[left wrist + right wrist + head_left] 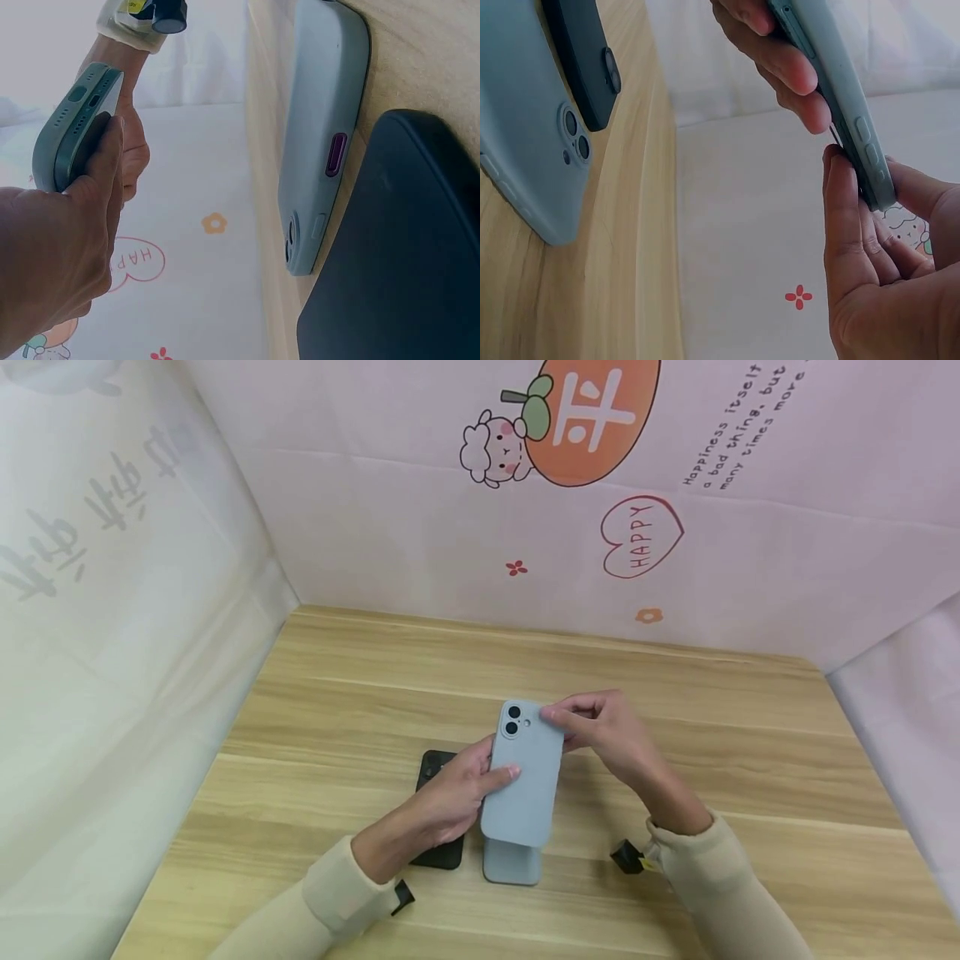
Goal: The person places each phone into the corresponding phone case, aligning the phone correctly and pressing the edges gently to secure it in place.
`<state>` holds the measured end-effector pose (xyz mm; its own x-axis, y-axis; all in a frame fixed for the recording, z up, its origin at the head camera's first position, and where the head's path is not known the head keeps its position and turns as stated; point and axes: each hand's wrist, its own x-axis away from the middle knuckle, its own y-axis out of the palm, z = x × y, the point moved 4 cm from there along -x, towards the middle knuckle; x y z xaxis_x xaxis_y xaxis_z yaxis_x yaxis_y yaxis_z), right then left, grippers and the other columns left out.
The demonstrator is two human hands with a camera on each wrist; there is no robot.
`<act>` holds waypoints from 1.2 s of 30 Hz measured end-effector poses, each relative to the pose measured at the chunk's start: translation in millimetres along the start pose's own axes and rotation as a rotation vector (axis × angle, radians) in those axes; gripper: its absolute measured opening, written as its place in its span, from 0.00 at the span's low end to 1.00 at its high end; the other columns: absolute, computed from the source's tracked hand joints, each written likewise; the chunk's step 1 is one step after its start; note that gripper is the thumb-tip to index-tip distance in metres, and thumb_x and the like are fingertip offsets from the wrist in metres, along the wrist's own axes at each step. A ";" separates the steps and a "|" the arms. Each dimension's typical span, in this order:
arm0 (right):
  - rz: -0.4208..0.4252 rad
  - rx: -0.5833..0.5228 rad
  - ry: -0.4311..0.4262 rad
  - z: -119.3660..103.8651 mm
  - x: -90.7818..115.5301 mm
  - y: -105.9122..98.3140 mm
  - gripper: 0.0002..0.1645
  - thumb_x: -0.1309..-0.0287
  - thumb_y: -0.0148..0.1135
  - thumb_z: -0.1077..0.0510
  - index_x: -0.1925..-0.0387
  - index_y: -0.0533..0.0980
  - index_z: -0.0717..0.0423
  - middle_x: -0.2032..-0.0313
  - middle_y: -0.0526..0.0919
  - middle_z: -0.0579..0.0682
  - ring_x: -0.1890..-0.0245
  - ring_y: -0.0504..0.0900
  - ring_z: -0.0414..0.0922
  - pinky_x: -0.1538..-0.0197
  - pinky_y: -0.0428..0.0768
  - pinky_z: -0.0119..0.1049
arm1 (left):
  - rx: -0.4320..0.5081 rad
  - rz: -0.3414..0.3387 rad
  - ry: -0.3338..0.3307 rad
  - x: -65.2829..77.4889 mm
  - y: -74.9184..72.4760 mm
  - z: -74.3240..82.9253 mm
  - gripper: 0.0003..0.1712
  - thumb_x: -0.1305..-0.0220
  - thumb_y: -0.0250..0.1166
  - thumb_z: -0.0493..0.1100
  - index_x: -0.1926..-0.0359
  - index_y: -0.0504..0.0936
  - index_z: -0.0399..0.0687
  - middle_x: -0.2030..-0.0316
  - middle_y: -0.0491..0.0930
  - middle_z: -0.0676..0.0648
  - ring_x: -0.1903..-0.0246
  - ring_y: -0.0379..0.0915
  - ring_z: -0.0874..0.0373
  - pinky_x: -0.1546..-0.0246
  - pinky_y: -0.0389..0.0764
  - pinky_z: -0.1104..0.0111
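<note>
A pale blue phone in a matching case point(522, 793) is held up over the table, its back and camera lenses facing the head camera. My left hand point(457, 793) grips it from the left side, thumb across the back. With thumb and fingers, my right hand point(611, 735) pinches its upper right corner. At the phone's lower end, the left wrist view shows the case rim point(54, 139) around the phone's edge. Under the held phone, a second pale blue phone point(512, 865) lies on the table, mostly hidden in the head view. Beside it lies a black phone point(442, 853), partly covered by my left hand.
The wood-grain table point(360, 693) meets a printed white cloth point(390, 527) at the back, and more cloth hangs at both sides. Small black devices point(627, 857) are attached at both sleeve cuffs.
</note>
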<state>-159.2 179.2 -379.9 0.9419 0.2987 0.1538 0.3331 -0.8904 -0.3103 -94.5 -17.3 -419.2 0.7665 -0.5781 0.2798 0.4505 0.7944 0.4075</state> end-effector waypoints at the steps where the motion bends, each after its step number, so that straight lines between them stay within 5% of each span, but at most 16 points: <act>1: 0.001 -0.009 -0.001 0.4 0.0 -0.5 0.18 0.29 0.70 0.53 0.55 0.87 0.69 0.59 0.91 0.57 0.64 0.90 0.47 0.58 0.91 0.42 | 0.001 0.001 0.000 0.1 -0.3 0.2 0.30 0.15 0.48 0.36 0.18 0.56 0.45 0.29 0.72 0.39 0.31 0.71 0.44 0.27 0.70 0.45; 18: 0.003 -0.055 -0.055 2.1 1.8 -2.0 0.13 0.28 0.67 0.63 0.56 0.84 0.75 0.62 0.91 0.55 0.68 0.89 0.44 0.62 0.90 0.40 | 0.001 -0.012 -0.039 -2.3 1.2 0.5 0.29 0.14 0.47 0.38 0.18 0.57 0.46 0.30 0.72 0.39 0.30 0.70 0.44 0.27 0.69 0.44; 27: -0.030 0.087 -0.050 -10.7 4.7 -1.9 0.12 0.31 0.72 0.58 0.60 0.88 0.67 0.66 0.90 0.55 0.71 0.87 0.47 0.63 0.90 0.43 | -0.045 -0.067 -0.058 -2.4 -2.5 3.4 0.27 0.14 0.48 0.39 0.20 0.60 0.39 0.29 0.73 0.39 0.30 0.71 0.45 0.30 0.74 0.48; 36: -0.005 0.145 -0.045 -19.4 4.3 1.7 0.13 0.33 0.74 0.55 0.59 0.89 0.64 0.68 0.90 0.53 0.71 0.88 0.48 0.62 0.89 0.40 | -0.018 -0.033 -0.024 -2.7 -2.5 5.5 0.27 0.14 0.48 0.37 0.21 0.61 0.40 0.29 0.72 0.40 0.29 0.70 0.46 0.30 0.75 0.49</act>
<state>-155.5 172.3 -361.6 0.9402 0.3210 0.1143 0.3374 -0.8308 -0.4426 -100.2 -18.8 -416.3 0.7400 -0.6081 0.2874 0.4836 0.7781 0.4008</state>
